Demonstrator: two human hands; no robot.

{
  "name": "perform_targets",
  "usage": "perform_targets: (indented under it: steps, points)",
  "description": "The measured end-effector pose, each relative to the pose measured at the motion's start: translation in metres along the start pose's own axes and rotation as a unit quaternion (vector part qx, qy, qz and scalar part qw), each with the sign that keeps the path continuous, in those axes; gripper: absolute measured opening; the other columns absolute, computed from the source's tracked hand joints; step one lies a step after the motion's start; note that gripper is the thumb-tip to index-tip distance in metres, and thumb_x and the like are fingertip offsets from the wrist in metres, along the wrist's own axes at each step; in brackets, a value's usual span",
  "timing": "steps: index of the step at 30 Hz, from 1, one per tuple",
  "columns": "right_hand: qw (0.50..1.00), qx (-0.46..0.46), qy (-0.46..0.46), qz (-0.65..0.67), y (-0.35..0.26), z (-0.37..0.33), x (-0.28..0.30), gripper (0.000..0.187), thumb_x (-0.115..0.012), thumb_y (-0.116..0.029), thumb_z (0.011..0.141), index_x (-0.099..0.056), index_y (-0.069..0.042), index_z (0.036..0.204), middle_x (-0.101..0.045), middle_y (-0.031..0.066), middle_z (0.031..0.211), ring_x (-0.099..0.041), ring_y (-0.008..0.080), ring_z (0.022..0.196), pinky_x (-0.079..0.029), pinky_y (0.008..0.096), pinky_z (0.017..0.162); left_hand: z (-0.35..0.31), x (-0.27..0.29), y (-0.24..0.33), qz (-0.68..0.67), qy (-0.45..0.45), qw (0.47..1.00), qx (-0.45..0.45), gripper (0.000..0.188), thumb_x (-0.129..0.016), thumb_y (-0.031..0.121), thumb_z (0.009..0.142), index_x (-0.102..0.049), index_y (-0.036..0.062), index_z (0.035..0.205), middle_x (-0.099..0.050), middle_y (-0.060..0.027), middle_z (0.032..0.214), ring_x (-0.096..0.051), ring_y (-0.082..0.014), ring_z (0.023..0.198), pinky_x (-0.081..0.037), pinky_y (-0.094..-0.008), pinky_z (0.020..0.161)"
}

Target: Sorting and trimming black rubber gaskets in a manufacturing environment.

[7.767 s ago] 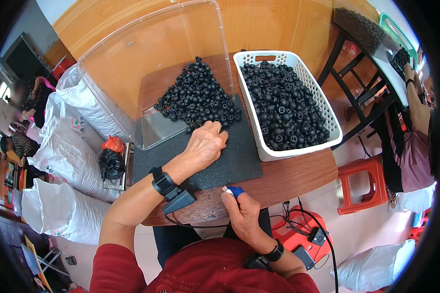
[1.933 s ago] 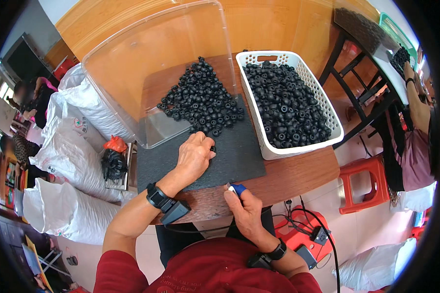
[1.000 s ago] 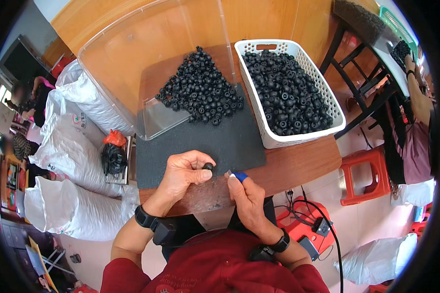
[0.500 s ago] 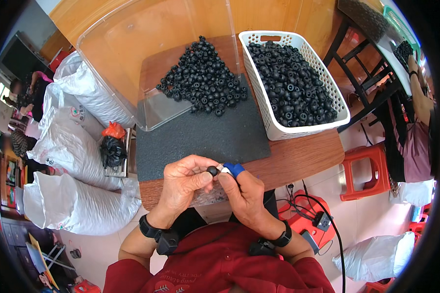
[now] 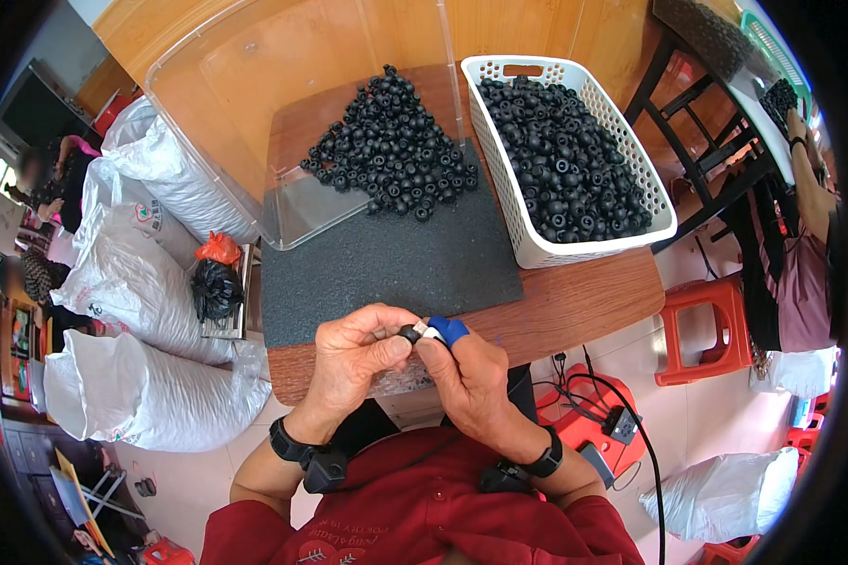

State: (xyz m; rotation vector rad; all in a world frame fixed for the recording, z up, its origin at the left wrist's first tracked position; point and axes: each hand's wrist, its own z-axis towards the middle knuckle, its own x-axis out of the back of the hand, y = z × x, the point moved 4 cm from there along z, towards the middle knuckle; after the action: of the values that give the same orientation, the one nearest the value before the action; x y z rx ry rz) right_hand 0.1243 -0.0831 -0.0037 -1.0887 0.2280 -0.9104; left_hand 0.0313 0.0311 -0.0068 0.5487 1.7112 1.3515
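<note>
My left hand (image 5: 353,350) pinches a small round black rubber-like piece (image 5: 409,334) between thumb and fingertips, above the near edge of the table. Close against it, my right hand (image 5: 469,369) has its thumb and fingers pressed together on a small white thing (image 5: 431,332), whose kind I cannot make out. A blue cover (image 5: 450,330) wraps a fingertip of that hand. Beyond my hands, a heap of black hollow pieces (image 5: 396,151) spills from a clear plastic bin (image 5: 297,226), tipped on its side, onto a dark grey mat (image 5: 349,282).
A white perforated basket (image 5: 589,252) full of similar black pieces stands on the wooden table (image 5: 594,297), right of the mat. White sacks (image 5: 151,386) crowd the floor at left. Red stools (image 5: 702,330) and a black cable (image 5: 655,461) are at right. Other people sit at both sides.
The black piece has turned slightly in my left fingers, and my fingertips have drawn a little closer together. The heap and basket look the same.
</note>
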Motion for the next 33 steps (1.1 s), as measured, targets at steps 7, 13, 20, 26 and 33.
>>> perform_targets:
  steps: [7,13,20,26,33]
  points:
    - [0.997,0.06,0.021,-0.039,-0.001,-0.001,0.0,0.02,-0.067,-0.012,0.084,-0.059,0.005,0.091,-0.058,0.0137,0.069,-0.058,0.0262,0.054,-0.044,0.0341,0.047,-0.003,-0.002,0.004,0.043,-0.005,0.999,-0.013,0.026,-0.07,0.005,0.08,-0.064,-0.0077,0.101,-0.063,-0.0104,0.085,-0.058,-0.0115,0.065,-0.048,-0.0215,0.058]
    - [0.995,0.076,0.01,-0.057,-0.007,0.0,0.004,0.02,-0.069,-0.011,0.082,-0.06,0.005,0.09,-0.059,0.0131,0.068,-0.059,0.026,0.053,-0.045,0.0342,0.046,-0.004,-0.003,0.007,0.048,-0.024,0.999,-0.005,0.026,-0.07,0.005,0.079,-0.064,-0.0087,0.1,-0.063,-0.0101,0.083,-0.056,-0.0107,0.061,-0.047,-0.0212,0.056]
    - [0.999,0.004,-0.033,0.036,-0.002,-0.006,0.0,0.015,-0.065,-0.011,0.086,-0.062,0.003,0.091,-0.06,0.013,0.068,-0.061,0.0236,0.056,-0.046,0.0321,0.049,-0.009,-0.003,-0.006,-0.062,-0.004,0.996,0.058,0.025,-0.071,0.007,0.079,-0.064,-0.0076,0.098,-0.062,-0.0109,0.083,-0.057,-0.0126,0.061,-0.048,-0.0226,0.055]
    - [0.988,-0.119,0.007,0.101,0.005,-0.007,0.002,0.019,-0.058,-0.015,0.093,-0.062,0.004,0.094,-0.06,0.0118,0.068,-0.059,0.0187,0.06,-0.045,0.0296,0.053,-0.005,-0.001,-0.004,-0.016,0.017,0.999,-0.022,0.025,-0.073,0.008,0.077,-0.065,-0.0055,0.097,-0.063,-0.012,0.087,-0.06,-0.0153,0.07,-0.05,-0.025,0.058]
    - [0.975,-0.166,-0.008,0.146,0.013,-0.009,-0.001,0.023,-0.061,-0.021,0.091,-0.061,0.002,0.089,-0.056,0.0083,0.065,-0.053,0.0119,0.059,-0.041,0.0286,0.051,-0.005,-0.003,0.0,0.075,0.026,0.995,-0.069,0.026,-0.074,0.009,0.076,-0.065,-0.006,0.096,-0.062,-0.0114,0.091,-0.06,-0.0172,0.079,-0.05,-0.0261,0.07]
